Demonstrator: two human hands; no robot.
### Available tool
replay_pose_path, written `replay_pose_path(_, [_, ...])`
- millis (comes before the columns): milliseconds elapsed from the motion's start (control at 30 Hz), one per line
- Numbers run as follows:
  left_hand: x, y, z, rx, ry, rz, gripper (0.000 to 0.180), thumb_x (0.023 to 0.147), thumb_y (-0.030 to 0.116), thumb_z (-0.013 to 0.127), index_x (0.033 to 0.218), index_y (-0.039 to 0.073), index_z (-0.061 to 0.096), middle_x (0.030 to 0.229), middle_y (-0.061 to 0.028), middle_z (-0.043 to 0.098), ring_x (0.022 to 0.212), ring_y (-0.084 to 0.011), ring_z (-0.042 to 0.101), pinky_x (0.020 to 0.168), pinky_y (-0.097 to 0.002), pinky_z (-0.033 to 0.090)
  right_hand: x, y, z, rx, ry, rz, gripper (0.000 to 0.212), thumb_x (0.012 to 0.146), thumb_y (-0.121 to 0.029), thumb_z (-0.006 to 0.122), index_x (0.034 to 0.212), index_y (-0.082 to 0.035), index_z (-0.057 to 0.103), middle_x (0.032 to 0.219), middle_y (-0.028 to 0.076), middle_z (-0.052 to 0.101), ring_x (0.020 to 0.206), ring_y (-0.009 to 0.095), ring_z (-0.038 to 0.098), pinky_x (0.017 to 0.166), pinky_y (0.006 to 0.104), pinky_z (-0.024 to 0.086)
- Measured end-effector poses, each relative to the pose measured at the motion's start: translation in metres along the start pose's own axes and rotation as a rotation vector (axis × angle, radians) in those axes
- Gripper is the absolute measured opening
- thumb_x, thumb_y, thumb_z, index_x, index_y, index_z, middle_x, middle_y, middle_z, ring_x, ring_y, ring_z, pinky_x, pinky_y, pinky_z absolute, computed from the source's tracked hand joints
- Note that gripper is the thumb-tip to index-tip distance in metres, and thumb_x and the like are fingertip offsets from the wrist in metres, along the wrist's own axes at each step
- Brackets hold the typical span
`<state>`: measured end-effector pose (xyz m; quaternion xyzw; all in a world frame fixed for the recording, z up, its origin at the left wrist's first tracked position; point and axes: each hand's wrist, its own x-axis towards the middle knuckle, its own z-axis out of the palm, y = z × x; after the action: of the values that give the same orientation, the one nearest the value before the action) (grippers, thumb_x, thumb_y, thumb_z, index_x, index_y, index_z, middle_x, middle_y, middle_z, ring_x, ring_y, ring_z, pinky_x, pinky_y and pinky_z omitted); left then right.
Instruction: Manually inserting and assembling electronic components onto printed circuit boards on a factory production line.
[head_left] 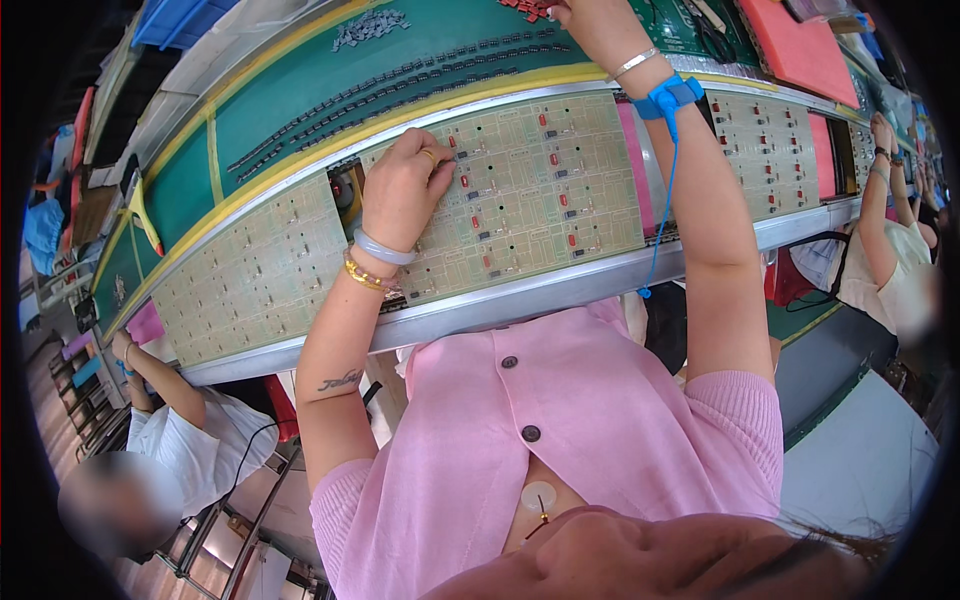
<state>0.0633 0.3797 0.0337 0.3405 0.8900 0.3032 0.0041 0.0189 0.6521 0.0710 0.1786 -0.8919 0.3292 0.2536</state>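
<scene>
My left hand [402, 190] is over the upper left part of a pale green circuit board [520, 250], thumb and fingers pinched together against its surface. Whatever they hold is hidden by the fingertips. Small red components [570, 240] and dark ones stand in rows on this board. My right hand [597, 28] reaches to the far side of the bench, at a pile of red components [525, 9]. The frame's top edge cuts off most of its fingers; one fingertip shows beside the pile. A blue wrist strap [668, 98] with a hanging cord is around my right wrist.
Rows of black components [400, 88] and a pile of grey ones [370, 28] lie on the green mat. More boards sit along the metal rail [480, 312], left [250, 280] and right [765, 150]. Yellow-handled cutters [143, 215] are at left. Co-workers sit on both sides.
</scene>
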Motion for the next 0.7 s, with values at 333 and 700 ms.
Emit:
replay_pose_path(333, [0.020, -0.011, -0.018, -0.056, -0.015, -0.014, 0.012, 0.072, 0.011, 0.070, 0.081, 0.004, 0.066, 0.080, -0.0063, 0.061, 0.069, -0.0206, 0.062, 0.062, -0.0296, 0.049, -0.031, -0.043, 0.026, 0.067, -0.191, 0.280, 0.014, 0.083, -0.011, 0.060, 0.096, -0.006, 0.060, 0.080, 0.009, 0.062, 0.069, 0.021, 0.061, 0.062, 0.0302, 0.048])
replay_pose_path(700, [0.116, -0.143, -0.052, 0.266, 0.122, -0.396, 0.027, 0.071, 0.034, 0.071, 0.082, 0.010, 0.070, 0.077, -0.0092, 0.067, 0.072, -0.0233, 0.064, 0.067, -0.0328, 0.049, -0.056, -0.124, 0.088, 0.431, -0.418, 0.384, 0.016, 0.081, -0.004, 0.058, 0.097, -0.002, 0.060, 0.084, 0.011, 0.063, 0.072, 0.020, 0.062, 0.065, 0.0293, 0.049])
